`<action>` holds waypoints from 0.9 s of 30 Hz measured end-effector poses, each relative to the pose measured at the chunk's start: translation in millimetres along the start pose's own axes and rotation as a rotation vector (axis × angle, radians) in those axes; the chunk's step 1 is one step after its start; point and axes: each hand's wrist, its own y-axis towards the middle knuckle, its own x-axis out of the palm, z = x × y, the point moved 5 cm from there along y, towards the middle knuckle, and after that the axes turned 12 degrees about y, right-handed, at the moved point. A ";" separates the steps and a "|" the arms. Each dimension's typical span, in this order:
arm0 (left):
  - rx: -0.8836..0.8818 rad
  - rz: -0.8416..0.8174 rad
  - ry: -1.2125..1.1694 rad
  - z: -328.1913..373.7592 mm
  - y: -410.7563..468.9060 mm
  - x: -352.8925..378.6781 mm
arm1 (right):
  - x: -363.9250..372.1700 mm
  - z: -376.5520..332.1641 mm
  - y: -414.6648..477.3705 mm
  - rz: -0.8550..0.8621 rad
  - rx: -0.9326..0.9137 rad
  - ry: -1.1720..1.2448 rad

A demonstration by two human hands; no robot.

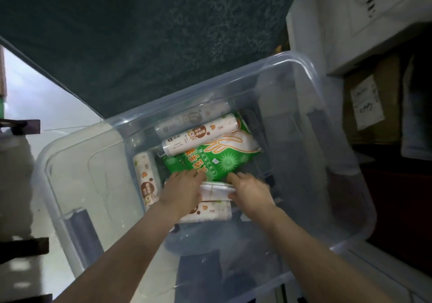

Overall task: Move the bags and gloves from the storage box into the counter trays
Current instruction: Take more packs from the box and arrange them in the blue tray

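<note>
A dark teal patterned carpet [145, 34] fills the upper part of the view, meeting a pale glossy floor [46, 106] at left. At right stand white boxes [350, 10] above a brown cardboard carton [374, 106] bearing a white label [367, 104]. Light is dim.

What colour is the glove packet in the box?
Bright green glove packet, with a white glove outline and yellow lettering; seen in the head view.

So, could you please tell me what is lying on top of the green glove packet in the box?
A white bag roll lies across the green glove packet's far end. Both hands cover its near edge, hiding what is underneath.
</note>
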 end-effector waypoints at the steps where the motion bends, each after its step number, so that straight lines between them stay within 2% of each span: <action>1: 0.003 -0.003 -0.011 2.3 -2.5 -6.3 | -6.3 -1.2 -4.1 0.019 -0.012 -0.005; 4: 0.033 0.038 -0.025 8.9 -9.6 -27.9 | -28.1 -4.6 -19.4 0.077 -0.036 -0.021; 9: 0.110 0.200 -0.030 25.5 -27.8 -85.3 | -71.1 -12.5 -59.5 0.195 -0.069 -0.025; 14: 0.195 0.378 0.048 55.6 -67.3 -159.2 | -126.3 -30.6 -133.2 0.430 -0.153 -0.017; 22: 0.383 0.644 0.186 165.7 -181.1 -263.3 | -195.8 -38.8 -320.8 0.723 -0.166 -0.144; 27: 0.607 0.801 0.268 270.6 -261.0 -307.5 | -207.2 -19.5 -474.0 0.900 -0.043 -0.190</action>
